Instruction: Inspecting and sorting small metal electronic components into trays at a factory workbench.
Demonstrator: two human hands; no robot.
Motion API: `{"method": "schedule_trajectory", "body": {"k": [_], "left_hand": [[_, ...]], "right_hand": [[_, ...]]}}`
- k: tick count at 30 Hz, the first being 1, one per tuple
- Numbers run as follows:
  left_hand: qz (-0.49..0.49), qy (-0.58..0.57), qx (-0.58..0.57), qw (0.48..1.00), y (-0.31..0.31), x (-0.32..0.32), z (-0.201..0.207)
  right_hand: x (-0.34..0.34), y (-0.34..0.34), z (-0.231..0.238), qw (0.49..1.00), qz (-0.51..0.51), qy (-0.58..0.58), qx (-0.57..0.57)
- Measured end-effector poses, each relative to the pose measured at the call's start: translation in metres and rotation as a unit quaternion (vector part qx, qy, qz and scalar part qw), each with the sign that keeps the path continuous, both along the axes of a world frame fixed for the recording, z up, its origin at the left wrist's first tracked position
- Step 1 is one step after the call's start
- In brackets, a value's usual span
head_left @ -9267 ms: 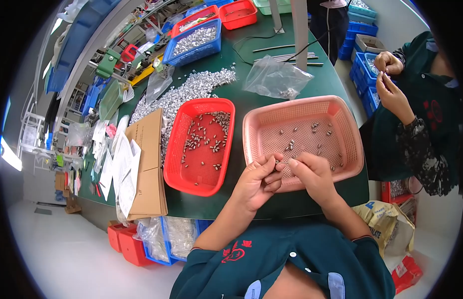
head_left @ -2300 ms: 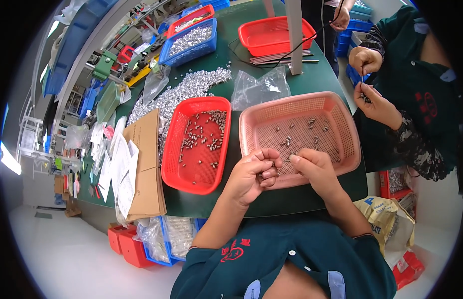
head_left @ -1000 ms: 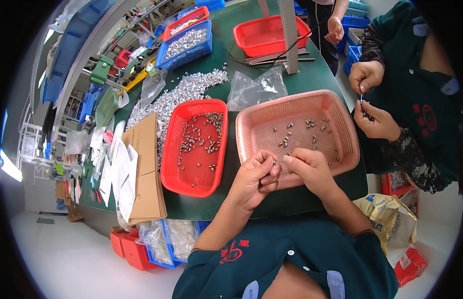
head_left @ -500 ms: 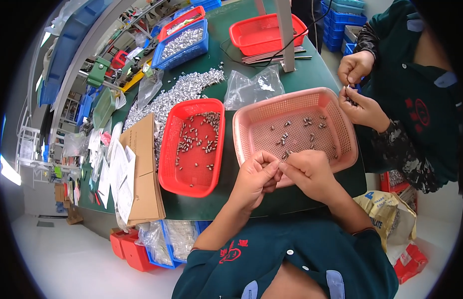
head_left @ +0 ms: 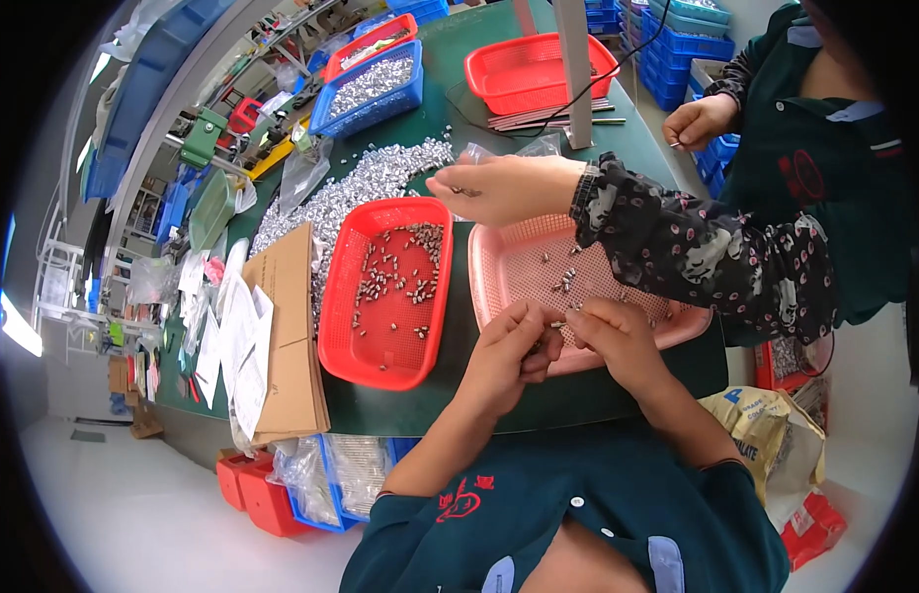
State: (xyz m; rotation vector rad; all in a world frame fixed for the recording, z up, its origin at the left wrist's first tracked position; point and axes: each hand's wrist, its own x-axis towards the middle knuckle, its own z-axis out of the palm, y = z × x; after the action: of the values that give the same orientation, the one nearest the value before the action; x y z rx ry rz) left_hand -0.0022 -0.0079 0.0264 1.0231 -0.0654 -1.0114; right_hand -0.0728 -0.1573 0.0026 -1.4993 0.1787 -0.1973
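Observation:
My left hand (head_left: 511, 354) is closed in a pinch over the near edge of the pink mesh basket (head_left: 487, 272), with a small metal cylinder (head_left: 557, 324) at its fingertips. Just beside it, my right hand (head_left: 620, 338) pinches another small metal piece (head_left: 575, 308). The fingertips of both hands are close but apart. Several small metal cylinders (head_left: 563, 282) lie on the pink basket's floor. To the left, a red basket (head_left: 388, 372) holds more of them. A co-worker's hand (head_left: 509, 188) reaches across the pink basket, small dark metal pieces on it.
The co-worker's patterned sleeve (head_left: 707, 257) covers the pink basket's right part. Silvery metal parts (head_left: 380, 173) are heaped behind the red basket. Cardboard (head_left: 287, 346) and papers (head_left: 244, 366) lie at left. A metal post (head_left: 575, 79) and another red basket (head_left: 499, 84) stand behind.
A co-worker's arm has swung left across the pink basket toward the red one. My fingertips have separated slightly, showing a small metal cylinder between them.

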Motion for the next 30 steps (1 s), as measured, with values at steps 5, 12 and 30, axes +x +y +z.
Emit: {"method": "schedule_trajectory", "body": {"k": [5, 12, 30], "left_hand": [[-0.019, -0.129, 0.059, 0.990, 0.001, -0.002, -0.008], [-0.073, -0.093, 0.087, 0.989, 0.007, 0.008, -0.002], [0.244, 0.088, -0.080, 0.962, 0.083, 0.062, -0.010]], "right_hand": [[0.000, 0.006, 0.003, 1.000, -0.003, -0.014, -0.025], [0.004, 0.007, -0.003, 1.000, 0.014, 0.002, -0.006], [0.001, -0.005, 0.014, 0.991, -0.012, 0.020, 0.130]]}}
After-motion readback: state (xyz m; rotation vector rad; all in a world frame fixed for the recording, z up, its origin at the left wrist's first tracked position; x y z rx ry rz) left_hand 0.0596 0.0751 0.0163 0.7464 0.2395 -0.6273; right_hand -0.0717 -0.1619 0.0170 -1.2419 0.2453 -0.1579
